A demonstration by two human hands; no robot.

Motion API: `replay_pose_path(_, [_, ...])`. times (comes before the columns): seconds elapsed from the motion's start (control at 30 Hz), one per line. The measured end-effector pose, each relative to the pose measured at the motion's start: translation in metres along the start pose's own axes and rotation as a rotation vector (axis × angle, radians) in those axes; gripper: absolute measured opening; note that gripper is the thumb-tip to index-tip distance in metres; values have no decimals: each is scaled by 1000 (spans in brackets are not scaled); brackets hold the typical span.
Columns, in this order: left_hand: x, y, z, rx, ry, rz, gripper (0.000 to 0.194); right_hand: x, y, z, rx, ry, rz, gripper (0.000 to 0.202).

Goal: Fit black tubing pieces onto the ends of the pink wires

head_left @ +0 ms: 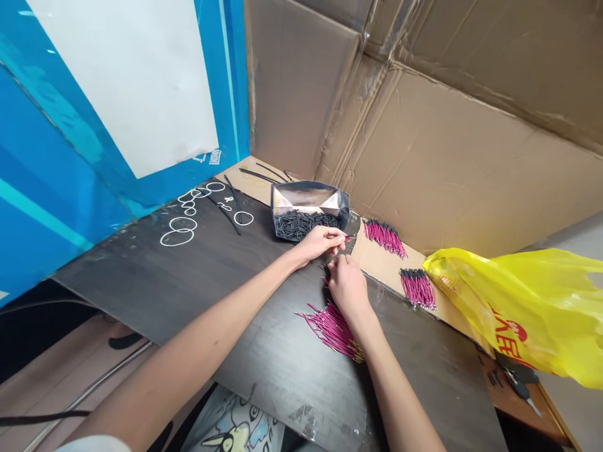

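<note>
My left hand (321, 243) is closed in a pinch on a short red wire with a dark sleeve, just in front of a box (309, 193) of small black tubes (301, 225). Below and to its right, my right hand (347, 282) has its fingers curled close to the dark table; what they hold, if anything, is hidden. A loose pile of magenta wires (330, 328) lies beside my right wrist. Two neat bundles of magenta wires with black ends, one farther back (385, 238) and one nearer (418, 289), rest on cardboard at the right.
White rings (177, 237) and long black tubes (226, 213) lie at the left on the dark table (155, 282). A yellow plastic bag (527, 307) hangs over the right side. Cardboard walls (471, 157) stand behind; a tool (521, 386) lies at the lower right.
</note>
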State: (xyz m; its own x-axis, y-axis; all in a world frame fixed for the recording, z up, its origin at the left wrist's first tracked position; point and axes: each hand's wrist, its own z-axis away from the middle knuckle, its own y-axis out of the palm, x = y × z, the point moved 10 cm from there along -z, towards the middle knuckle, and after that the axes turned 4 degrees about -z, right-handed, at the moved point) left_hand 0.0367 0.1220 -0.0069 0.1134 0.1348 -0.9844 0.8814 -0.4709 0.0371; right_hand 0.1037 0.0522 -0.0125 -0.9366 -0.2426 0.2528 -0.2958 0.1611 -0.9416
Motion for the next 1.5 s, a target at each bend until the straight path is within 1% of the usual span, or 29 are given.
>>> replay_pose_path(0.13, [2,2,1,8,-17,10,28,7,0,2,43,23,59,14])
replay_pose_path(0.3, [6,4,1,16,-34,8,28,25,-3,9,111,-36,162,17])
replay_pose_path(0.37, [8,4,1,20,-42,-5,28,35,-2,10,142,-74,207,23])
replay_pose_path(0.43, [10,4,1,22,-57,-11,29,42,1,10,171,-101,245,35])
replay_pose_path(0.5, [13,4,1,23,-76,-10,30,46,2,9,187,-117,269,44])
replay_pose_path(0.57, [14,2,1,14,-89,-6,33,44,1,9,181,-158,262,46])
replay_pose_path(0.63, [14,1,2,5,-97,-13,35,32,-5,14,133,-174,202,37])
replay_pose_path(0.67, [14,1,3,8,-100,-18,36,19,-11,18,90,-156,141,30])
replay_pose_path(0.7, [13,3,4,22,-105,-25,36,1,-18,24,36,-107,55,20])
replay_pose_path(0.77, [13,12,6,91,-114,-51,35,-35,-30,38,-73,-50,-205,14])
replay_pose_path(0.83, [13,28,10,195,-120,-97,33,-74,-40,53,-199,18,-440,15])
replay_pose_path(0.9, [14,45,15,299,-127,-159,33,-104,-40,63,-248,95,-619,23])
replay_pose_path(0.93, [15,52,18,343,-136,-193,34,-113,-37,65,-247,121,-699,27])
replay_pose_path(1.0, [17,64,21,407,-148,-265,36,-118,-31,63,-224,131,-847,29])
replay_pose_path(1.1, [16,71,21,434,-150,-329,37,-111,-26,57,-186,94,-971,26])
replay_pose_path(1.2, [14,73,20,445,-153,-346,35,-106,-26,55,-187,89,-1009,25])
replay_pose_path(1.33, [12,74,19,428,-161,-368,33,-110,-30,59,-226,111,-1046,24])
replay_pose_path(1.5, [12,76,18,428,-154,-400,32,-109,-36,60,-246,80,-1025,20])
